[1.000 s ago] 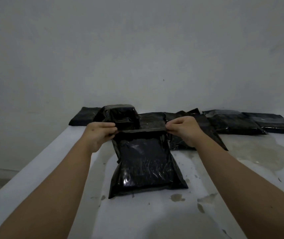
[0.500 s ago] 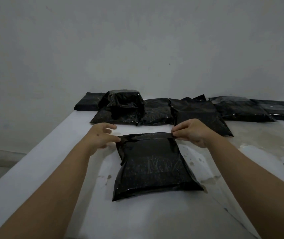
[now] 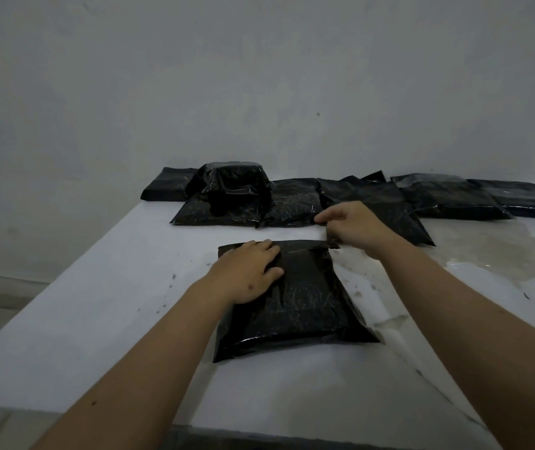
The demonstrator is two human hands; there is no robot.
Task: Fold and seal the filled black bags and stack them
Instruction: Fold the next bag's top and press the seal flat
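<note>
The black bag [image 3: 295, 303] lies flat on a stained white table [image 3: 104, 319] before a bare grey wall [image 3: 259, 76], the left hand [image 3: 246, 274] pressing it flat-fingered, the right hand [image 3: 354, 228] pinching its far right corner, with more filled bags [image 3: 448, 196] behind.

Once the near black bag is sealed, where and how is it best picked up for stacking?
Probably by its two side edges, a hand coming in from each side. The near bag lies flat and plump on the table, so a top grip would only bunch the film; its folded far edge should stay undisturbed.
</note>
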